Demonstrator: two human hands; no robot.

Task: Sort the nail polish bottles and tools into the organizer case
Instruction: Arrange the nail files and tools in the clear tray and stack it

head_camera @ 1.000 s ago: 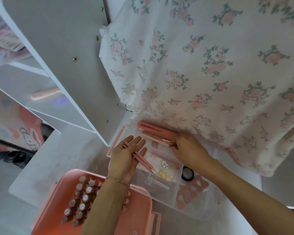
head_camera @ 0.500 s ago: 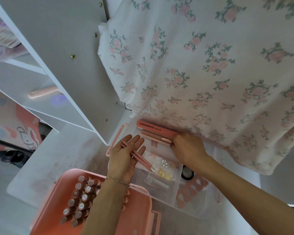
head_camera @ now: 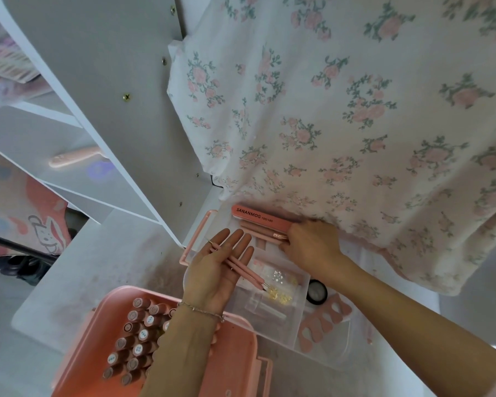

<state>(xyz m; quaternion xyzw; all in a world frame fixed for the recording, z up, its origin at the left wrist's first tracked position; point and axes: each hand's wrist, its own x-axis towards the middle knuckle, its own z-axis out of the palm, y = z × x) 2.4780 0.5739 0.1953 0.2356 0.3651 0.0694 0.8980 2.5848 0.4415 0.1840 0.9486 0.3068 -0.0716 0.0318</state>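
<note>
The left hand (head_camera: 218, 270) lies palm up, fingers straight, with two thin pink tools (head_camera: 238, 265) resting loose across the palm; nothing pins them. Their fine metal tips hang past the palm's edge, over the clear tray (head_camera: 295, 319) and its little heap of gold and silver bits (head_camera: 279, 287). Tilt that palm a touch and I'd expect both tools to roll off, tips first, into the loose bits or onto the white surface (head_camera: 78, 282).

The right hand (head_camera: 312, 247) has its fingers curled on the ends of the pink sticks (head_camera: 262, 233) lying in the tray's far slot, just beside the long pink file (head_camera: 258, 217). The floral cloth (head_camera: 327, 124) hangs right down to the knuckles. It could snag a stick as the hand draws back, or hide where the thing lands.

The bottles (head_camera: 135, 348) stand packed in rows in the pink case (head_camera: 232, 353), under the left forearm. A dropped elbow might knock them over. The toe separators (head_camera: 321, 325) and a small black pot (head_camera: 317, 290) sit by the tray's right end.
</note>
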